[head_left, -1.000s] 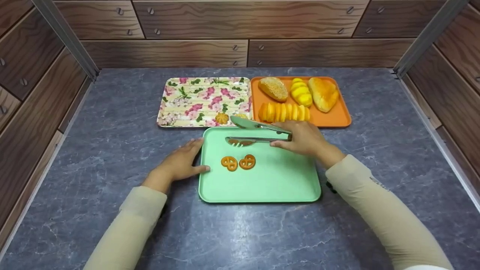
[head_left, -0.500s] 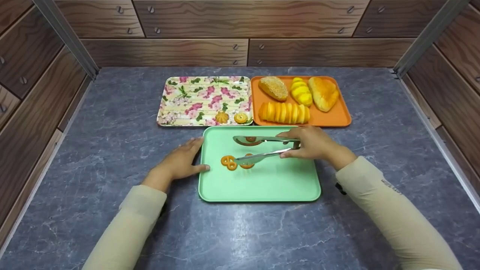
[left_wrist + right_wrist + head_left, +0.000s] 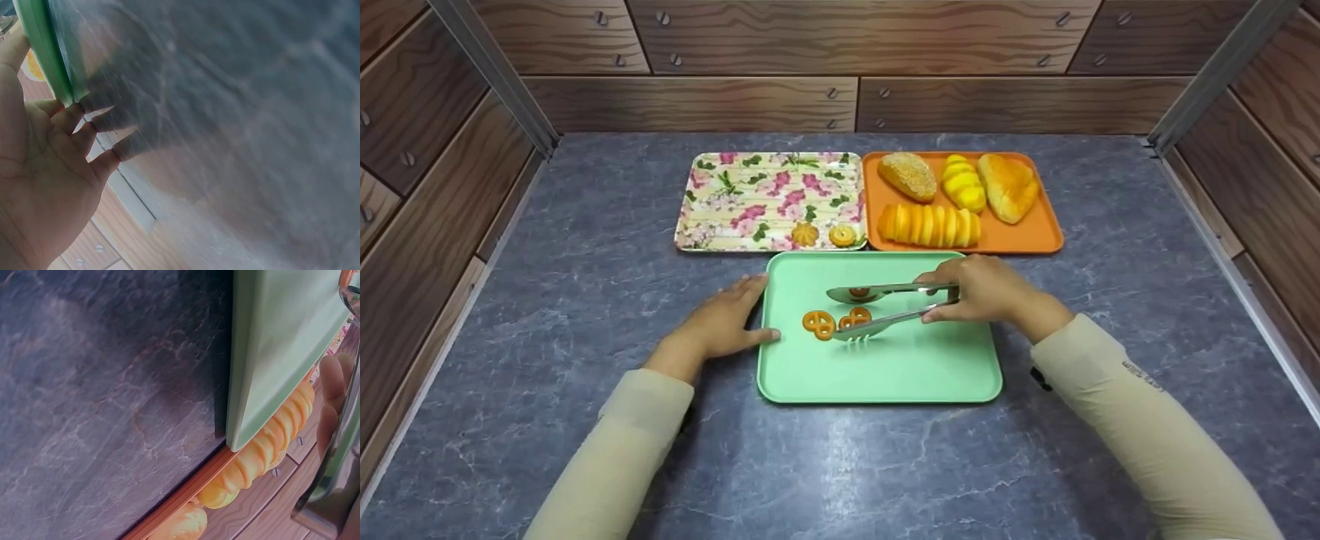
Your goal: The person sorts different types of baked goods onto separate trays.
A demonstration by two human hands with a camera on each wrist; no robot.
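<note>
Tongs are in your right hand, fingers and thumb gripping them near the hinge end, with the two arms spread apart over the green tray. From the head view, the right pretzel lies between those arms, its near side partly covered by the nearer one; you cannot tell whether metal touches it. Just beside it on your left lies the left pretzel, flat on the same tray, toward the tray's left half.

Your left hand rests at the tray's left edge, thumb over the rim and the other fingers outside along the side. Your left wrist view shows those fingers slightly apart, with their tips at the tabletop.

Beyond the green tray, to your left, is a floral tray with a ridged cookie and a round cookie near its close right corner. Right next to that, an orange tray carries a seeded bun, a yellow roll and a golden bread along the back, with a segmented loaf in front. Past the grey, marbled surface, wood-patterned panels stand at the back and both sides.
</note>
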